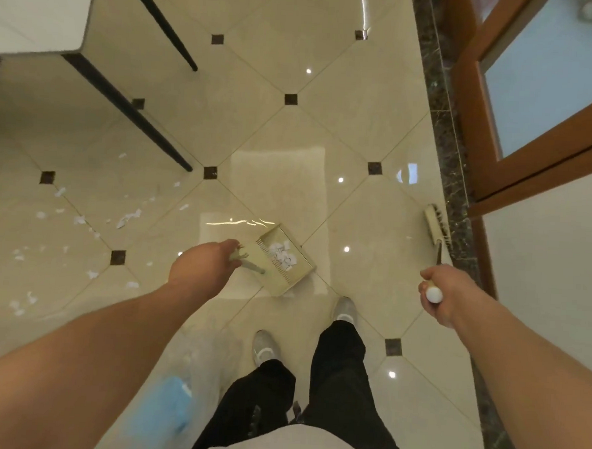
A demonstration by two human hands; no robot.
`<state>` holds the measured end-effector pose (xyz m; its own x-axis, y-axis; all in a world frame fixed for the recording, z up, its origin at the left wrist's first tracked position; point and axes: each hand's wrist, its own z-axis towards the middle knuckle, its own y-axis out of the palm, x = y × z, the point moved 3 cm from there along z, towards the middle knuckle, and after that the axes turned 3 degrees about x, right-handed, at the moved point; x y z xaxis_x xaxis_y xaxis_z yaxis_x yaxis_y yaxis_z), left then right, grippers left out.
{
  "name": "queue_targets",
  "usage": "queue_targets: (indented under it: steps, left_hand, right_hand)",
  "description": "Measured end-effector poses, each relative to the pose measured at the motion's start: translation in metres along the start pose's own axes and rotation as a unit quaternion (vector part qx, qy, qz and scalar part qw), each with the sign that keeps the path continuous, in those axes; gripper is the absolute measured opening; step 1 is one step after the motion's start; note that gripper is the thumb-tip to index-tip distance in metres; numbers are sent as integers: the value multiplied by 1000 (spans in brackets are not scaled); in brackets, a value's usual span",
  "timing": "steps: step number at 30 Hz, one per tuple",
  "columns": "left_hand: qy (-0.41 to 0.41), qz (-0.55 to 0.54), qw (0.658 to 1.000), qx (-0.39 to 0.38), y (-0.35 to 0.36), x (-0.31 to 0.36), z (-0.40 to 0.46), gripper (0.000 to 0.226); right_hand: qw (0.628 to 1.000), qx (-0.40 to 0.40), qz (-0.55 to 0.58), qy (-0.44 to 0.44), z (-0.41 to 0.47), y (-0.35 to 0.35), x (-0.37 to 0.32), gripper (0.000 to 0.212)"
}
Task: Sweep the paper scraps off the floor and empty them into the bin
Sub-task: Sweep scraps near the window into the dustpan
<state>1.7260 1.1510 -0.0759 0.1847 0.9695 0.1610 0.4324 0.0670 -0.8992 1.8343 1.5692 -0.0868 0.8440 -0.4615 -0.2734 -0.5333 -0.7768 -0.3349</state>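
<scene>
A cream dustpan (287, 258) hangs above the tiled floor in front of my feet, with several white paper scraps (282, 254) lying in it. My left hand (207, 262) grips the top of its long handle. My right hand (438, 293) grips the white-capped end of the broom handle. The broom head (435, 224) is down at the right, near the dark marble border. More white paper scraps (82, 220) lie scattered over the floor at the left. Below my left arm, a translucent bin (172, 403) with a blue patch shows only as a blur.
A white table (38, 8) with black legs (129, 112) stands at the upper left, above part of the scraps. A wooden-framed glass door (534, 99) and a wall run along the right. My two feet in grey shoes (264, 346) stand on the tiles at bottom centre.
</scene>
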Motion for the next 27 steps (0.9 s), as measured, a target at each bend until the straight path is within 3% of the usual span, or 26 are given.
queue_targets:
  steps: [4,9,16,27]
  left_hand:
    - [-7,9,1000,10,7,45,15,32]
    - [-41,-10,999,27,2,101,43,32]
    - [-71,-23,997,38,-8,153,64,25]
    - [-163,-46,983,72,-49,87,64,26]
  right_hand:
    - [997,-61,-15,37,0,18,2,6]
    - [982,-144,-112,46,-44,30,12,9]
    - [976,-192,-102,25,-63,-10,-62,19]
    - [966,-159,-176,-103,-55,50,-157,15]
